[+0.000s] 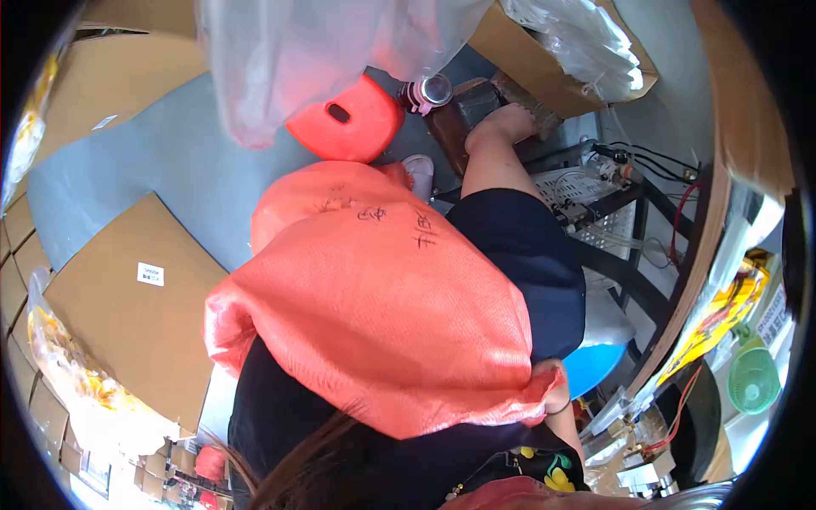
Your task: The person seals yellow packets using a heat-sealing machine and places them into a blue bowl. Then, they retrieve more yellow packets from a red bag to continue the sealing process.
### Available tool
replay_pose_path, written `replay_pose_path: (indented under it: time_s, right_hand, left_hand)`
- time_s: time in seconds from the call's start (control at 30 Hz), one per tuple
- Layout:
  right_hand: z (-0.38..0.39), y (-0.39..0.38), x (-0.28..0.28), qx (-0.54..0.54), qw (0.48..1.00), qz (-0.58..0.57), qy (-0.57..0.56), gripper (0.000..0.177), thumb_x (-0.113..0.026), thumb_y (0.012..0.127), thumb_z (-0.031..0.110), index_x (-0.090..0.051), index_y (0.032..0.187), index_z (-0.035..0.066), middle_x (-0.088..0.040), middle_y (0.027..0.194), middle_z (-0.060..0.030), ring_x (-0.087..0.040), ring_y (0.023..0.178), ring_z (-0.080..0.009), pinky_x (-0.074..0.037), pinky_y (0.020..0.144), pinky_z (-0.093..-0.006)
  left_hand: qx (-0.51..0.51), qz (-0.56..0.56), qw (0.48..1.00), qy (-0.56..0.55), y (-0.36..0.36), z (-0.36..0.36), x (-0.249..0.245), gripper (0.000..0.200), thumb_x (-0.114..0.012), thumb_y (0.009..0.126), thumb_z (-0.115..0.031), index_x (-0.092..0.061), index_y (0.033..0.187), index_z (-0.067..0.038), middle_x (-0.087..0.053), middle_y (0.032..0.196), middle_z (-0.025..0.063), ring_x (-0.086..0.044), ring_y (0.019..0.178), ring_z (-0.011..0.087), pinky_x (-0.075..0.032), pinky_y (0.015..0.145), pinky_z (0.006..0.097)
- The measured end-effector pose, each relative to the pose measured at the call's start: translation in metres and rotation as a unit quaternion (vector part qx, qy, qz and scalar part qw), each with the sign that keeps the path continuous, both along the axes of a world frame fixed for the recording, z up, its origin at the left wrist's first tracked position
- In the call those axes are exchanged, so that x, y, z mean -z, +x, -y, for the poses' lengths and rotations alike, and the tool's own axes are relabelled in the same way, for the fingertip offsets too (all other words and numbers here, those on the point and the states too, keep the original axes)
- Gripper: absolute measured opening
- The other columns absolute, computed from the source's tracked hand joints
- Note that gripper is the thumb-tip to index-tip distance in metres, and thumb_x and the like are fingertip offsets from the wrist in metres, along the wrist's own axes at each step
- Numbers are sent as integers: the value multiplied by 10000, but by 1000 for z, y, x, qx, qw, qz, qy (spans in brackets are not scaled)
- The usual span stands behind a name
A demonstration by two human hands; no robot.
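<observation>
"Where does the view look from?"
"From the wearer's head, facing steeply down over the lap, with the feet toward the top."
"How near is it?"
"Close above the sack. The plastic bag looks nearer still, across the top."
"How wide does it reach?"
"Wide: floor and cardboard at left, bench edge at right, all inside a round dark border."

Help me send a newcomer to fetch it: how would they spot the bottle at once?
Start from the big orange-red sack across the person's lap. Look past it to the red plastic piece with a dark oval hole; the bottle is just to its right. Unlike its neighbours, it has a round silvery lid and a pink band.
</observation>
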State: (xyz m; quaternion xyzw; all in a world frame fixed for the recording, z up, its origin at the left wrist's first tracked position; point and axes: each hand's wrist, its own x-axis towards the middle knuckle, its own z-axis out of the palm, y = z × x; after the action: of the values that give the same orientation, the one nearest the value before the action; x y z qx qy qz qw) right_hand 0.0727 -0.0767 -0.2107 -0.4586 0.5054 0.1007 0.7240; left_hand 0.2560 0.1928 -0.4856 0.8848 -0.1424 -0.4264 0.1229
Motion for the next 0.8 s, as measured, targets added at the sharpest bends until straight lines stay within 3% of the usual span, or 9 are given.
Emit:
replay_pose_path:
  time_s: [0.13,0.3,0.37,0.47,0.6,0.63,0.7,0.77,0.8]
  right_hand:
    - [-32,-83,-101,-62,997,30,-21,378,-832,729,184,-669,1004,-17,-713,941,-70,-679,843,-159,-547,767,-309]
    - [-73,-18,-130,-118,971,144,-149,351,-540,791,25,-590,1134,-24,-642,1028,-56,-624,963,-140,-496,862,-272]
    - [-98,3,-137,-143,939,193,-245,356,-517,811,-27,-587,1159,2,-648,1041,-76,-641,919,-166,-505,831,-277]
    - [-150,39,-146,-227,801,307,-462,407,-616,802,-9,-590,1203,59,-652,1053,-116,-678,831,-266,-551,743,-327]
    - [-192,63,-159,-464,454,350,-675,343,-630,856,144,-602,1196,173,-621,949,-91,-696,811,-264,-576,622,-367]
    - [-207,64,-151,-460,461,288,-702,253,-555,910,192,-627,1147,244,-589,918,-82,-701,799,-218,-572,573,-355]
    - [-219,60,-127,-494,494,184,-691,260,-552,911,173,-645,1142,246,-604,969,-94,-705,771,-237,-575,571,-366]
    - [-220,54,-117,-480,516,216,-676,257,-544,919,174,-655,1143,234,-605,943,-102,-706,747,-251,-576,578,-375]
    - [-223,54,-115,-465,522,248,-670,256,-538,922,165,-650,1148,214,-613,932,-121,-710,750,-271,-584,595,-388]
  left_hand:
    - [96,15,994,-47,15,-2,-70,459,-735,835,-177,-638,1257,-23,-701,1085,129,-670,997,276,-541,896,421]
    - [242,50,967,-62,37,-11,-183,460,-745,828,-169,-644,1253,-21,-707,1081,123,-676,988,269,-545,892,418]
    - [288,70,954,-49,43,-20,-227,461,-749,826,-165,-646,1251,-20,-709,1079,120,-678,985,267,-547,890,417]
    - [333,105,937,-5,53,-46,-295,462,-754,821,-160,-649,1248,-19,-712,1077,116,-682,980,263,-550,888,415]
    - [319,142,934,71,71,-114,-386,463,-762,816,-154,-653,1245,-18,-716,1074,111,-686,973,257,-553,885,413]
    - [296,150,939,85,75,-135,-408,463,-764,814,-152,-654,1244,-18,-717,1073,110,-688,971,256,-554,884,412]
    - [226,156,958,89,81,-181,-454,464,-768,812,-149,-656,1242,-17,-719,1072,108,-690,967,253,-556,882,411]
    - [96,131,987,5,75,-229,-506,464,-771,809,-146,-658,1240,-17,-721,1070,105,-692,964,250,-558,880,410]
    - [15,83,992,-96,61,-243,-533,502,-796,765,-87,-655,1238,3,-721,1082,104,-687,995,230,-555,897,385]
